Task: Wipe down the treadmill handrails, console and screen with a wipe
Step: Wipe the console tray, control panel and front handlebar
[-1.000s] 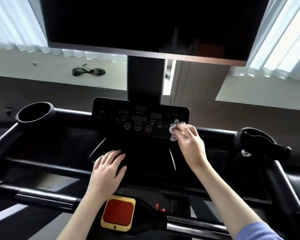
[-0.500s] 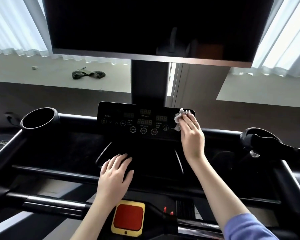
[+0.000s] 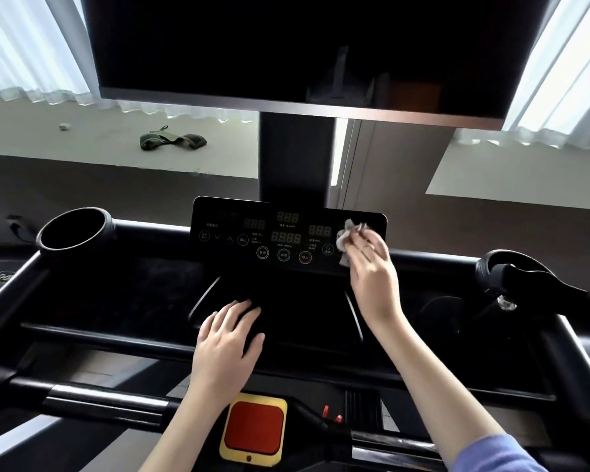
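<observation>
The wipe [image 3: 346, 238] — pinched in my right hand [image 3: 372, 267] against the console [image 3: 252, 226], beyond and right of my flat, empty left hand [image 3: 229, 338] — looked soft, light and limp, best held by its bunched middle.

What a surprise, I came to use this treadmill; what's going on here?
A person is cleaning the treadmill. Their right hand holds a crumpled white wipe against the right end of the control panel, beside the round buttons. Their left hand rests flat on the dark tray below. The big screen above is dark.
</observation>
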Available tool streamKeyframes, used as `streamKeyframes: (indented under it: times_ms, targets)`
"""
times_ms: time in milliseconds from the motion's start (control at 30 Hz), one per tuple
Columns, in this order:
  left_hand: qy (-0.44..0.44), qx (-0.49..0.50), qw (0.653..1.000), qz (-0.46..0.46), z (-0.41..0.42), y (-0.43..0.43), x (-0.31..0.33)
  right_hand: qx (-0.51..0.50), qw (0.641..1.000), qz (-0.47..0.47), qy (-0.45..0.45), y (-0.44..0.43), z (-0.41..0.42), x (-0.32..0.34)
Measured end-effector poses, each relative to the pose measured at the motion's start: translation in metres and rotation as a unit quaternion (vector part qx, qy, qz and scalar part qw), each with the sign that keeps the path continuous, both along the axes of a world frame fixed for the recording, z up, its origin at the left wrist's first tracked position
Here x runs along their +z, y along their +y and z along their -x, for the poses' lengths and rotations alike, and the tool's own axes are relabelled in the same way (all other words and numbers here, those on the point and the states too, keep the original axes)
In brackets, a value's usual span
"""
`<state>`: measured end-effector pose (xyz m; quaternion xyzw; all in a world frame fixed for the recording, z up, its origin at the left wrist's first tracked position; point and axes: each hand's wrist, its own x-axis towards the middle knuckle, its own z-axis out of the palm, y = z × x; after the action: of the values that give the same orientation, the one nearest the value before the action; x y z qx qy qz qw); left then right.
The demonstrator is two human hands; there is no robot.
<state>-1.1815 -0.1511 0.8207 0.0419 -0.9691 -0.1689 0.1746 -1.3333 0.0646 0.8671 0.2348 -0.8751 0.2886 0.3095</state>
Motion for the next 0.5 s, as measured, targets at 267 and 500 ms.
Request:
streamKeyframes:
  times_ms: [267, 500]
  targets:
    - [-0.009, 0.002, 1.0, -0.005, 0.0, 0.0, 0.0, -0.065, 0.993, -0.004, 0.095, 0.009, -0.001, 0.004]
    - [-0.016, 0.001, 1.0, -0.008, 0.0, 0.001, 0.001, 0.077, 0.995, -0.064, 0.008, 0.027, -0.005, -0.015]
